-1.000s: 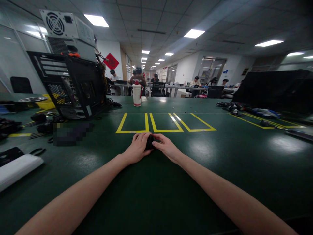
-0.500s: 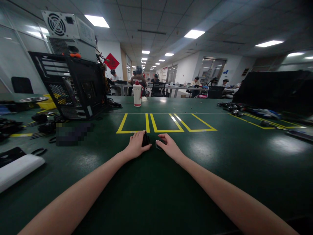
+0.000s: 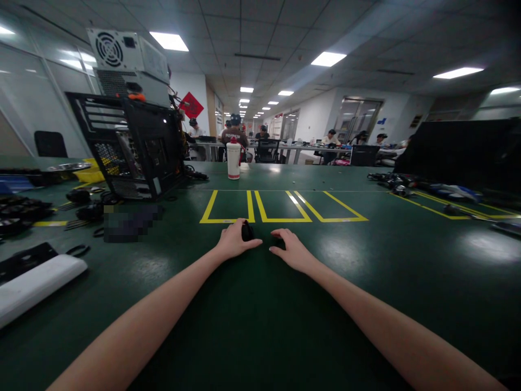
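Note:
My left hand [image 3: 234, 239] rests near the front of the yellow tape outlines, its fingers curled over a small black rounded object [image 3: 247, 231]. My left thumb stretches out to the right, below the object. Most of this object is hidden by the hand, and its exact kind does not show. Just to the right, my right hand [image 3: 293, 250] is held above the green table [image 3: 260, 315], thumb and fingers apart with nothing between them. A gap separates the two hands.
Yellow tape outlines [image 3: 285, 220] lie ahead. A white bottle [image 3: 233, 158] stands behind them. On the left are a black computer case [image 3: 134, 146] topped with power supplies [image 3: 130, 51], cables, and a white long object [image 3: 44, 288]. A dark monitor-like shape [image 3: 459, 152] stands right. People sit farther back.
The view has shifted slightly. My right thumb and fingers have spread, and a thin pale-edged shape beside that thumb no longer shows. My left hand stays on the black object, its thumb extended farther.

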Motion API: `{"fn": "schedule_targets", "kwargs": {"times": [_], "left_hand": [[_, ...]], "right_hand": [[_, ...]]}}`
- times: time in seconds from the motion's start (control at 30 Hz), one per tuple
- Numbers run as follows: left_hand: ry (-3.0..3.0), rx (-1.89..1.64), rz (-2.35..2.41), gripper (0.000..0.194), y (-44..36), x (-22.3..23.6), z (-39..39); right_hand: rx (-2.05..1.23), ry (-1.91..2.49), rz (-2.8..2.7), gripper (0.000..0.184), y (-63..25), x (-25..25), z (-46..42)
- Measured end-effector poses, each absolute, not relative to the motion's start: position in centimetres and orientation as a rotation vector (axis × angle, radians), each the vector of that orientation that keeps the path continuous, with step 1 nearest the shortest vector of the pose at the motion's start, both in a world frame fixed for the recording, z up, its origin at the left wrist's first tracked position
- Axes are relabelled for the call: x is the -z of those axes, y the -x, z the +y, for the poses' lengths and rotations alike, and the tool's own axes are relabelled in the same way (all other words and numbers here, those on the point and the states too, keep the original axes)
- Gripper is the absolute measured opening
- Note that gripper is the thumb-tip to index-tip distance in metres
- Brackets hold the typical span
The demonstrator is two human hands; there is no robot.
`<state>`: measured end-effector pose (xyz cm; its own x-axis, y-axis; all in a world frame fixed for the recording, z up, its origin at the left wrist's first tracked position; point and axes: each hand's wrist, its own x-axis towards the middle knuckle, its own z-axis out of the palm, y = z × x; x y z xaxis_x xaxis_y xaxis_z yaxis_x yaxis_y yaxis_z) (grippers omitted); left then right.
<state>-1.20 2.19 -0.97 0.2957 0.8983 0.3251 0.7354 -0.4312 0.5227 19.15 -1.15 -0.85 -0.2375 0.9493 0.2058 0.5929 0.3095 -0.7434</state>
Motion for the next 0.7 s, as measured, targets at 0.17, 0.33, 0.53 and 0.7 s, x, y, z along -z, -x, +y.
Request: {"fn": "schedule_targets", "kwargs": {"times": [0.17, 0.33, 0.53, 0.7], "left_hand": [[-2.290, -0.863, 1.532, 0.060, 0.2, 1.0, 2.7], [-2.354, -0.824, 1.455, 0.056, 0.3, 0.0, 0.8], [-2.820, -0.409, 0.961, 0.067, 1.1, -3.4, -6.9], [-2.958, -0.111, 0.678, 0.066, 1.9, -5.7, -12.6]], "right_hand": [[-0.626, 1.430, -1.901, 0.048, -19.2, 0.5, -1.7], [-0.646, 1.422, -1.912, 0.041, -19.4, -0.5, -4.0], [-0.903, 1.276, -2.048, 0.079, -17.3, -1.9, -9.4], [-1.126, 1.230, -2.144, 0.104, -14.7, -2.4, -13.4]]}}
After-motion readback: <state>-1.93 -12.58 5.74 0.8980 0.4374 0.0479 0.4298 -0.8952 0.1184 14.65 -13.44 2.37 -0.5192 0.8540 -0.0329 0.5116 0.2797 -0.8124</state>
